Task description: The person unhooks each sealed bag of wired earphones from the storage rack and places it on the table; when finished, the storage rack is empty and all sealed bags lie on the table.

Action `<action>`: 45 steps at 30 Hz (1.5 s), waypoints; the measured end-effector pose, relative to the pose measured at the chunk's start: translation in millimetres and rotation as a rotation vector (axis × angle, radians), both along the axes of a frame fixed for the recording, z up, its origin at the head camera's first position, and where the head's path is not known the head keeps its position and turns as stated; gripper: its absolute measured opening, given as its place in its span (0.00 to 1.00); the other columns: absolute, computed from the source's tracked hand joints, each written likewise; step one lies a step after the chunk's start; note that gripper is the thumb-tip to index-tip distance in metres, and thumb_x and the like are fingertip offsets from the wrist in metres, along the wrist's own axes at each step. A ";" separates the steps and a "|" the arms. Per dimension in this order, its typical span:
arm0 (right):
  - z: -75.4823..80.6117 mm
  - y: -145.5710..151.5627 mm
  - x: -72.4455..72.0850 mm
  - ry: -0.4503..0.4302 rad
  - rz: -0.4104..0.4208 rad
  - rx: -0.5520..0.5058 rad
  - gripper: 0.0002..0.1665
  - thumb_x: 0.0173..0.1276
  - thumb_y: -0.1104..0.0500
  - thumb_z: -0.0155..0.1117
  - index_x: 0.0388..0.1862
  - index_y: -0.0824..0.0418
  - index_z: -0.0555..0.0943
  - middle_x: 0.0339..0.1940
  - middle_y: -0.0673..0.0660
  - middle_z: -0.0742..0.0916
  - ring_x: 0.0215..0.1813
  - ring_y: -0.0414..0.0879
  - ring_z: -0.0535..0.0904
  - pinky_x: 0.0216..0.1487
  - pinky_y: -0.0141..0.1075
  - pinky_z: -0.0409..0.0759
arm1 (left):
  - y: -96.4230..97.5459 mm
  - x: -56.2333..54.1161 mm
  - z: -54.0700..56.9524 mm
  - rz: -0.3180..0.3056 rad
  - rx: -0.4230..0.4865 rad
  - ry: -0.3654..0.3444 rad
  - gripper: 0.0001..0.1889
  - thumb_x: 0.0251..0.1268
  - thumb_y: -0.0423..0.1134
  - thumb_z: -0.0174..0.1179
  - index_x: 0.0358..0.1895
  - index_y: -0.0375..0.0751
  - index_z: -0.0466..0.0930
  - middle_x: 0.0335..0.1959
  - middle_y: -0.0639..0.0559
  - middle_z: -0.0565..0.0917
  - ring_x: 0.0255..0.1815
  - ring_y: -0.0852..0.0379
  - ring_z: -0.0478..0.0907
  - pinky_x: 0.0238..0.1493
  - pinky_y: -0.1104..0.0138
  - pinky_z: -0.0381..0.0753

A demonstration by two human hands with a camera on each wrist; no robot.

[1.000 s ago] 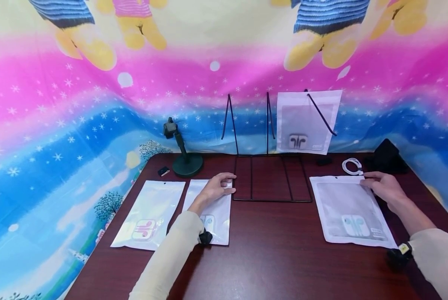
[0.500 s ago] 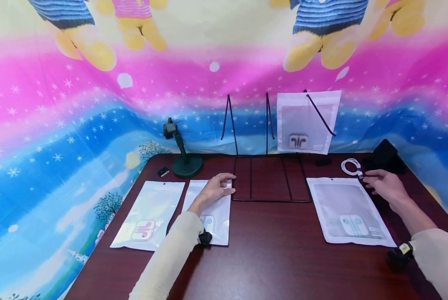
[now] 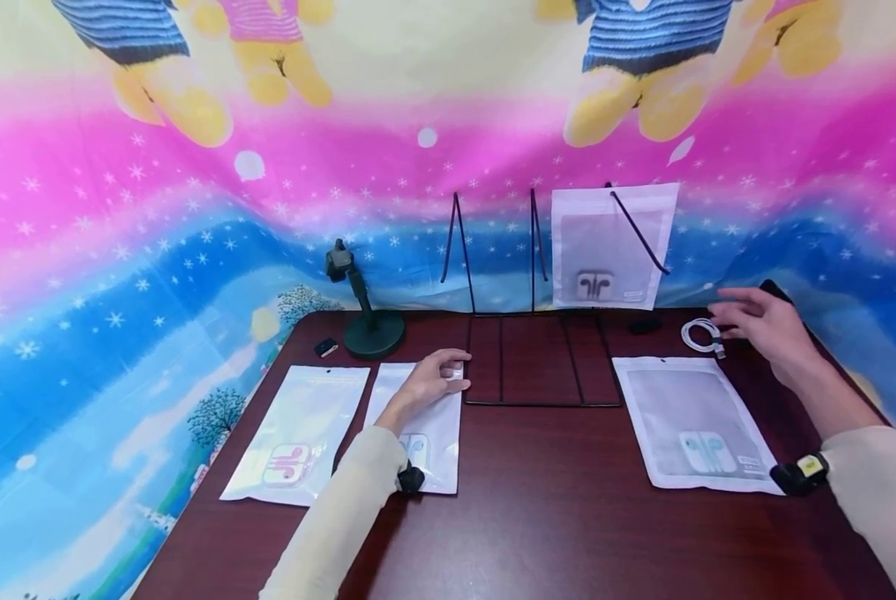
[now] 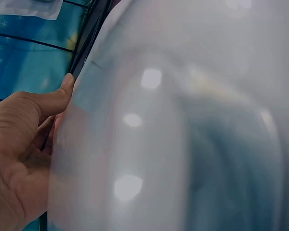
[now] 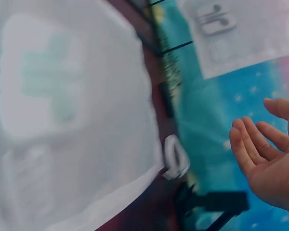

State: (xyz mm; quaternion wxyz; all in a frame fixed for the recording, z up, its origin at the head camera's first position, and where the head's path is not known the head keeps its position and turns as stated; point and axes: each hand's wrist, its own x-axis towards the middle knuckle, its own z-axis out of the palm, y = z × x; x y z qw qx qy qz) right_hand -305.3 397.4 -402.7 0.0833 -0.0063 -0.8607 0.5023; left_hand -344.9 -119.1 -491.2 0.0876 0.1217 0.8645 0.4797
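Note:
My left hand (image 3: 431, 383) lies over a white pouch (image 3: 440, 458) and holds the left side wire of a black wire display rack (image 3: 543, 405) between thumb and fingers. In the left wrist view the thumb (image 4: 67, 86) lies on the dark bar; the pouch covers much of that view. My right hand (image 3: 773, 325) is raised with fingers relaxed and apart, holding nothing. It is beside a coiled white cable (image 3: 697, 335). Below it a white zip pouch (image 3: 643, 417) lies flat, showing a pale green earphone print. Another pouch (image 3: 613, 242) hangs on the rack's right hook.
At the left lies a pouch with a pink earphone print (image 3: 286, 462). Behind it stands a dark green round-based stand (image 3: 374, 335), with a small black item (image 3: 326, 347) nearby. A black stand (image 3: 778, 292) is partly hidden by my right hand. A printed cloth (image 3: 417, 167) hangs behind.
My right hand has let go of the right pouch's top edge and risen up and back, past the cable. The pouch now lies flat. My left hand has stayed at the rack.

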 end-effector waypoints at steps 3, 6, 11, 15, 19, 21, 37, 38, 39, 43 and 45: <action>20.0 -8.3 -6.1 0.020 0.017 -0.011 0.42 0.79 0.42 0.60 0.80 0.66 0.64 0.39 0.24 0.83 0.41 0.24 0.83 0.42 0.20 0.80 | 0.4 0.0 -0.2 0.003 0.003 -0.003 0.26 0.70 0.33 0.68 0.70 0.47 0.78 0.66 0.44 0.78 0.64 0.43 0.75 0.68 0.50 0.77; 37.0 -17.1 -12.8 0.040 0.019 -0.024 0.43 0.77 0.42 0.62 0.80 0.64 0.64 0.43 0.25 0.83 0.41 0.26 0.84 0.43 0.20 0.80 | 0.6 -0.2 -0.3 0.009 0.004 -0.004 0.26 0.69 0.33 0.68 0.70 0.47 0.79 0.66 0.44 0.78 0.64 0.43 0.75 0.68 0.50 0.77; 57.3 -31.6 -24.7 0.034 -0.009 0.025 0.47 0.73 0.36 0.62 0.83 0.56 0.62 0.61 0.45 0.83 0.43 0.24 0.81 0.43 0.17 0.77 | 0.8 -0.6 0.0 0.014 0.004 -0.008 0.26 0.69 0.33 0.69 0.69 0.48 0.79 0.66 0.45 0.79 0.63 0.44 0.76 0.67 0.51 0.78; 67.5 -41.6 -33.8 0.024 -0.020 0.019 0.49 0.74 0.35 0.61 0.85 0.54 0.58 0.77 0.63 0.74 0.51 0.30 0.80 0.45 0.17 0.77 | 0.8 0.3 -1.2 0.013 0.001 -0.018 0.26 0.69 0.33 0.69 0.70 0.49 0.79 0.65 0.45 0.79 0.64 0.44 0.75 0.67 0.51 0.78; 73.8 -48.9 -40.8 0.023 -0.020 -0.010 0.48 0.75 0.37 0.61 0.86 0.53 0.56 0.80 0.65 0.69 0.67 0.50 0.77 0.59 0.26 0.80 | 1.7 1.5 -2.2 0.005 -0.012 -0.019 0.26 0.70 0.34 0.68 0.70 0.50 0.79 0.65 0.44 0.79 0.64 0.43 0.75 0.67 0.50 0.78; 76.5 -53.1 -44.3 0.021 -0.020 -0.012 0.48 0.75 0.37 0.60 0.86 0.52 0.56 0.81 0.66 0.67 0.72 0.58 0.72 0.69 0.37 0.77 | 1.9 1.7 -2.7 0.009 -0.015 -0.016 0.26 0.69 0.34 0.69 0.70 0.50 0.79 0.65 0.44 0.79 0.64 0.43 0.75 0.67 0.50 0.78; 100.9 -83.5 -51.0 0.077 -0.048 -0.161 0.43 0.70 0.39 0.67 0.80 0.49 0.69 0.59 0.50 0.81 0.55 0.43 0.79 0.61 0.37 0.80 | 1.5 0.7 -0.7 0.025 -0.023 -0.005 0.26 0.69 0.33 0.68 0.69 0.51 0.80 0.66 0.44 0.79 0.65 0.42 0.75 0.68 0.49 0.77; 101.5 -86.0 -50.5 0.089 -0.047 -0.174 0.42 0.70 0.40 0.68 0.79 0.50 0.70 0.55 0.46 0.82 0.52 0.41 0.79 0.55 0.33 0.81 | 1.5 0.7 -0.9 0.027 -0.022 -0.005 0.26 0.69 0.33 0.68 0.69 0.51 0.80 0.66 0.44 0.79 0.65 0.42 0.75 0.68 0.49 0.77; 102.0 -88.3 -50.0 0.098 -0.046 -0.193 0.41 0.70 0.41 0.68 0.78 0.52 0.71 0.51 0.43 0.82 0.50 0.39 0.79 0.50 0.29 0.81 | 1.5 0.7 -1.1 0.030 -0.023 -0.006 0.26 0.69 0.33 0.68 0.69 0.51 0.80 0.66 0.44 0.79 0.65 0.42 0.75 0.68 0.49 0.77; 103.0 -93.3 -44.4 0.124 -0.021 -0.270 0.38 0.71 0.46 0.70 0.76 0.56 0.73 0.44 0.38 0.84 0.43 0.36 0.83 0.42 0.26 0.81 | 2.4 0.4 -1.5 0.038 -0.024 -0.006 0.26 0.69 0.33 0.69 0.68 0.52 0.80 0.66 0.44 0.79 0.65 0.42 0.75 0.68 0.49 0.77; 102.4 -93.1 -39.3 0.130 -0.006 -0.311 0.36 0.72 0.48 0.70 0.75 0.58 0.74 0.43 0.39 0.85 0.41 0.36 0.84 0.41 0.26 0.82 | 3.0 0.0 -1.4 0.037 -0.023 -0.003 0.26 0.69 0.33 0.69 0.68 0.51 0.80 0.66 0.44 0.79 0.65 0.43 0.75 0.68 0.49 0.77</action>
